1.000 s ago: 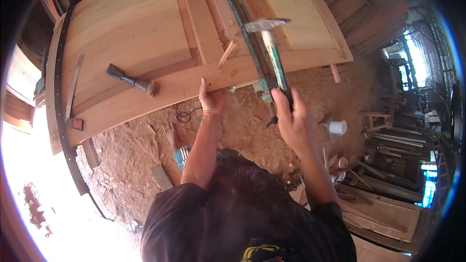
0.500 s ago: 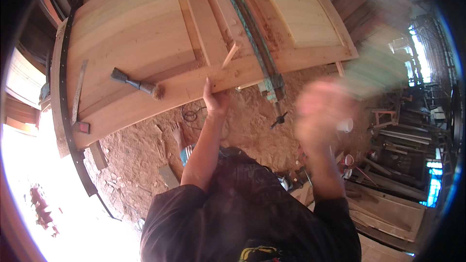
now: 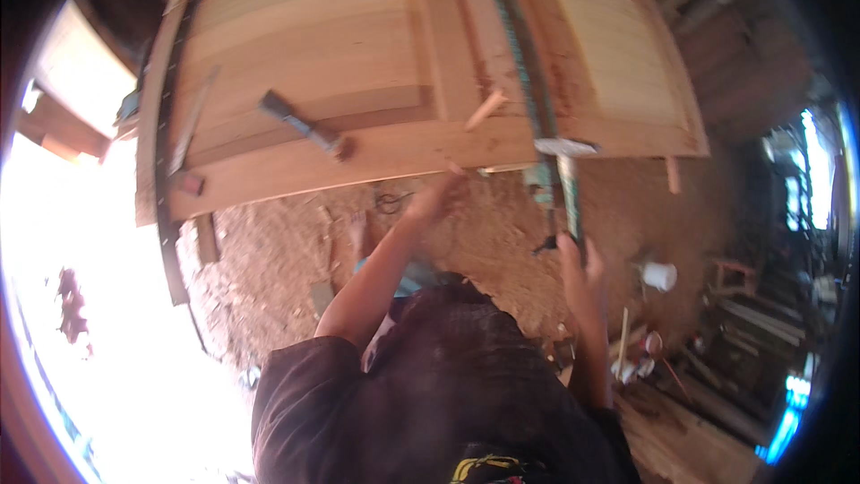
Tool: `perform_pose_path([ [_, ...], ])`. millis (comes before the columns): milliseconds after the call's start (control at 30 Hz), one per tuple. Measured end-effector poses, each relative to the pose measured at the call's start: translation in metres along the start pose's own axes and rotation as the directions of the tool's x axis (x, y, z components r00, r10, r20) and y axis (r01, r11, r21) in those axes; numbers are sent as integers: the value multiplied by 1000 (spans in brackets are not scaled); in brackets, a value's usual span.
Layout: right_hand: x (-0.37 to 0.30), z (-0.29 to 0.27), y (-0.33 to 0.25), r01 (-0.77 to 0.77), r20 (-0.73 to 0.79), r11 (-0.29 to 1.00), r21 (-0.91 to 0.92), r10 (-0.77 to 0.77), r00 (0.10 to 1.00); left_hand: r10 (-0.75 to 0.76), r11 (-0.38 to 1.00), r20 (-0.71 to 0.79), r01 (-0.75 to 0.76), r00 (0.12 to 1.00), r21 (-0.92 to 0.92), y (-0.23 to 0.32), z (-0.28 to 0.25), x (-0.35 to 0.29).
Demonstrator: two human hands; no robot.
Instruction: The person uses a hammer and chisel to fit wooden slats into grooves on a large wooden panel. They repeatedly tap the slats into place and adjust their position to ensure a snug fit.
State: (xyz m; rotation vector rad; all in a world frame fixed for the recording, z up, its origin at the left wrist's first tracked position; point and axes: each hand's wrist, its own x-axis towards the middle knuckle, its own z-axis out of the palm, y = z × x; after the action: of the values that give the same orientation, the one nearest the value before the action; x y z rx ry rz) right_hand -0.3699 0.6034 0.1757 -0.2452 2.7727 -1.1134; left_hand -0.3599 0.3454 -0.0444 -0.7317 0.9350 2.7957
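My right hand (image 3: pixel 580 267) is closed around the handle of a hammer (image 3: pixel 571 193), its metal head raised beside the clamp's near end. My left hand (image 3: pixel 436 199) is at the near edge of a panelled wooden door (image 3: pixel 376 151), its fingertips by the edge; its fingers are blurred. A short wooden peg (image 3: pixel 486 110) sticks up at a slant from the door's frame, just beyond my left hand. Across the door runs a long greenish bar clamp (image 3: pixel 517 45), its screw end hanging over the near edge. A dark-handled brush (image 3: pixel 303 125) lies on the door's left part.
A dark metal bar (image 3: pixel 167 108) crosses the door's left end, with a thin strip (image 3: pixel 193 121) beside it. Below lies sandy ground (image 3: pixel 269 260) with wood scraps. A white bucket (image 3: pixel 659 276) and stacked timber (image 3: pixel 757 318) are at the right.
My right hand, a blur at the right before, has come down and inward with the hammer now sharp in view. The left hand has slipped off the door's top face. The whole view has shifted.
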Motion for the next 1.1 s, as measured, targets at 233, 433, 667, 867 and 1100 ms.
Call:
perform_pose_path([
  [233,-22,-3,40,-318,37,929,191,317,948,544,249,218,-404,810,880,112,-54,-106],
  [433,-25,10,15,-253,-20,898,360,278,960,330,-529,336,-122,882,840,207,-108,-89],
  [667,-57,22,-6,-89,-328,815,573,328,886,-20,-779,422,-279,906,561,264,-113,-61],
  [867,-88,42,-8,-43,-351,594,803,530,772,-102,-242,697,-697,710,675,219,-40,-37],
  [1100,-133,73,0,-64,-415,551,832,695,588,-498,-234,795,-936,347,262,87,74,0],
])
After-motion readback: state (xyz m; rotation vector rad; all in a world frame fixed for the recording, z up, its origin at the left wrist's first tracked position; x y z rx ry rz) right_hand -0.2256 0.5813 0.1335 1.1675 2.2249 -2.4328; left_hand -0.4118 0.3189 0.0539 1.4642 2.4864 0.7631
